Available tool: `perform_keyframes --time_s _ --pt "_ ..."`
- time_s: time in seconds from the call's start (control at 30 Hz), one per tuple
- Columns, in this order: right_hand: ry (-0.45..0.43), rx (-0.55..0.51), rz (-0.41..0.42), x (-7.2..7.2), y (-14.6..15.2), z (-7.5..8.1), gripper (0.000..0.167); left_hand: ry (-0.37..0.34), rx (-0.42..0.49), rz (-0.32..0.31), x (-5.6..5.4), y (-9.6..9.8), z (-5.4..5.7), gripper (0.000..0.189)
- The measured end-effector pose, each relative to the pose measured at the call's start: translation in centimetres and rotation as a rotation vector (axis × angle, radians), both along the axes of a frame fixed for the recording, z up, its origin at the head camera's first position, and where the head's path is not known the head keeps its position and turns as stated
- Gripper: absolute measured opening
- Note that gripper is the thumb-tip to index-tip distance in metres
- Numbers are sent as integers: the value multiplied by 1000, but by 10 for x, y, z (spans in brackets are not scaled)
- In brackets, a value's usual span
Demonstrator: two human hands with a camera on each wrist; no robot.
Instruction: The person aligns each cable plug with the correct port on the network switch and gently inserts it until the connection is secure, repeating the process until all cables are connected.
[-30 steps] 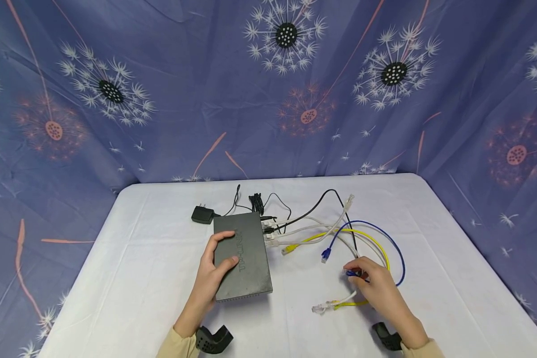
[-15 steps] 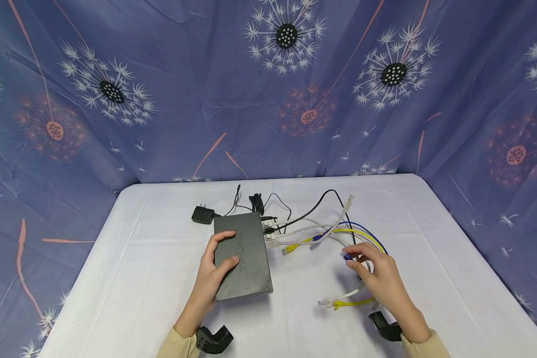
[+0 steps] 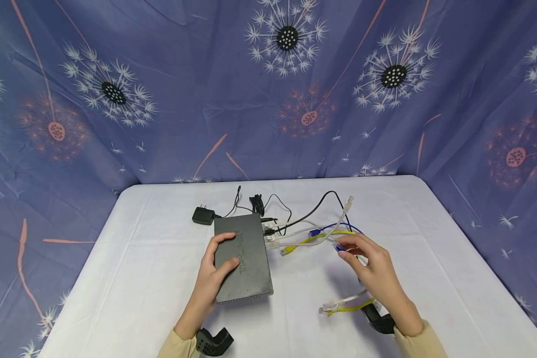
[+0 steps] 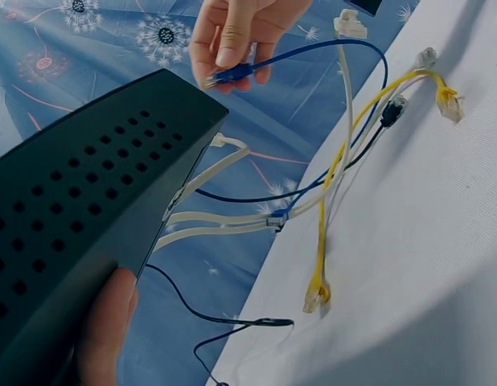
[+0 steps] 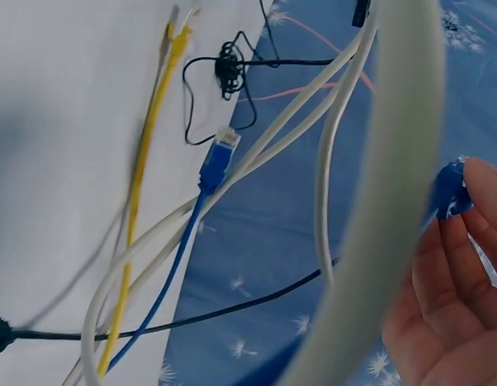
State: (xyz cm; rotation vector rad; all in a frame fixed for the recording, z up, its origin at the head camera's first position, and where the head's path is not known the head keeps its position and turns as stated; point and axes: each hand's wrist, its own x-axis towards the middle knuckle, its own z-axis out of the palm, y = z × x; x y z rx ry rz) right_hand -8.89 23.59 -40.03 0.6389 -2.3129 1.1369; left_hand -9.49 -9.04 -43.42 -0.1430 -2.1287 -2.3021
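Note:
My left hand (image 3: pixel 212 271) grips a dark grey TP-LINK network switch (image 3: pixel 250 276) by its left side, with the thumb lying on top. Several white network cables (image 4: pixel 220 219) and a black one run from the ports on the switch's right side. To the right, my right hand (image 3: pixel 373 263) pinches one plug (image 4: pixel 232 74) of a blue network cable between thumb and fingers, the clear tip pointing toward the switch. That cable's other blue plug (image 5: pixel 217 161) lies among the white cables. In the left wrist view, the held plug shows just beyond the switch's corner.
A black power adapter (image 3: pixel 203 215) and a bundled black cord (image 3: pixel 256 204) lie behind the switch. A yellow network cable (image 3: pixel 288 249) crosses under the others. Loose white and yellow plugs (image 3: pixel 328 309) sit near my right wrist. A patterned curtain (image 3: pixel 183 99) hangs behind the table.
My right hand has moved left and slightly away with the blue plug, nearer the switch. The cable's other plug has shifted left and back. My left hand and the switch stay put.

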Motion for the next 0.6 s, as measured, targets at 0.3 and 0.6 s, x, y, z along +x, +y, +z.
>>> perform_keyframes --time_s 0.3,0.6 --pt "-9 -38 58 -4 -9 11 34 -4 4 -3 1 0 0 51" --pt "53 -57 77 -10 -18 13 36 -4 0 0 2 0 -1 50"
